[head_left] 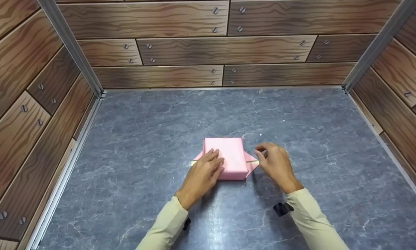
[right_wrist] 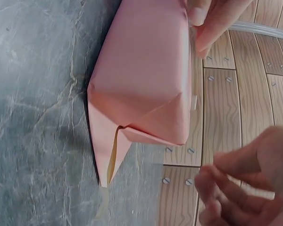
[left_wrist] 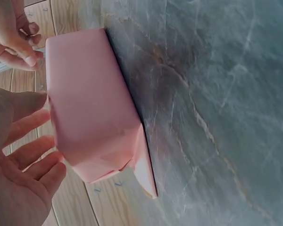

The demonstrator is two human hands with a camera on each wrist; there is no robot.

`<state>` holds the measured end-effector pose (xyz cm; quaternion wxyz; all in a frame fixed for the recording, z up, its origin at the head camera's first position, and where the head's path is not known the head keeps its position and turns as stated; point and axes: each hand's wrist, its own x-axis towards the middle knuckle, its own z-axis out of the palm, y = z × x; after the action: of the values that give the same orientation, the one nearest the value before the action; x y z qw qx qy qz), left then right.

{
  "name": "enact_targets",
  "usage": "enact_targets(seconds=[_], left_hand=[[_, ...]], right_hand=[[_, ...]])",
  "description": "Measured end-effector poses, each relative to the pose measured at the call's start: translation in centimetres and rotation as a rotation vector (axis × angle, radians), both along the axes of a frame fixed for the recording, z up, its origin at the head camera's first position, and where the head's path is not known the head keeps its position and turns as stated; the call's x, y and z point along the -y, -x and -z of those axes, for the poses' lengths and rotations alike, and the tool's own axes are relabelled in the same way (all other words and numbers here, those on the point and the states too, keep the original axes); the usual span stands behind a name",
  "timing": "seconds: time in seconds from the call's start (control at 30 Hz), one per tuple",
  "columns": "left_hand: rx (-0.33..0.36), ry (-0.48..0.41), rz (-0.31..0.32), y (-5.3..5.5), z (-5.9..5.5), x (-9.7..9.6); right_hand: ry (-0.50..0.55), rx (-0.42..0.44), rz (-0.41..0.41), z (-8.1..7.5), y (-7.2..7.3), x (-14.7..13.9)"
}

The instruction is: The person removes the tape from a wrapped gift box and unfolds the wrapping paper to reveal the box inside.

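Observation:
A box wrapped in pink paper (head_left: 227, 154) sits on the grey marbled surface, with pointed paper flaps sticking out at both ends. Along the right flap (head_left: 252, 163) runs a yellowish strip (right_wrist: 113, 155), and a faint translucent strip (right_wrist: 103, 202) trails from its tip. My left hand (head_left: 202, 170) rests on the left part of the box top, fingers extended. Just off the right flap is my right hand (head_left: 275, 163), its fingers loosely bent and the thumb close to the index finger. No object shows between those fingers, which look blurred in the right wrist view.
Wood-patterned panels (head_left: 225, 50) enclose the surface at the back and both sides, with metal rails along the left edge (head_left: 69, 166) and in the corners. Small black devices (head_left: 281, 209) are worn at the wrists. The marbled surface (head_left: 152, 121) extends around the box.

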<state>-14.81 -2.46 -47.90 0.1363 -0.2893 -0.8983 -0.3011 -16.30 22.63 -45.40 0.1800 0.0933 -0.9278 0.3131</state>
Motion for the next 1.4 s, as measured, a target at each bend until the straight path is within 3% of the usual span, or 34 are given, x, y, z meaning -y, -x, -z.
enact_targets(seconds=[0.17, 0.33, 0.47, 0.57, 0.73, 1.17, 1.4], left_hand=[[0.003, -0.071, -0.039, 0.4, -0.5, 1.3], [0.148, -0.063, -0.09, 0.9, -0.7, 3.6], [0.28, 0.013, -0.041, 1.2, -0.3, 5.0], [0.325, 0.057, 0.002, 1.4, 0.1, 5.5], [0.335, 0.088, 0.02, 1.7, 0.8, 5.4], [0.221, 0.127, 0.003, 1.7, 1.6, 5.2], [0.209, 0.128, -0.035, 1.4, 1.7, 5.4]], right_hand=[[0.004, 0.103, -0.169, 0.6, 0.4, -0.9], [-0.006, 0.288, -0.352, 1.7, 0.8, -1.8], [0.023, 0.37, -0.468, 2.8, 1.2, -2.1], [0.049, 0.383, -0.513, 3.5, 1.4, -2.1], [0.06, 0.377, -0.515, 4.2, 1.6, -2.1], [0.051, 0.404, -0.459, 4.3, 1.5, -2.0], [-0.047, 0.352, -0.394, 4.4, 1.2, -1.8]])
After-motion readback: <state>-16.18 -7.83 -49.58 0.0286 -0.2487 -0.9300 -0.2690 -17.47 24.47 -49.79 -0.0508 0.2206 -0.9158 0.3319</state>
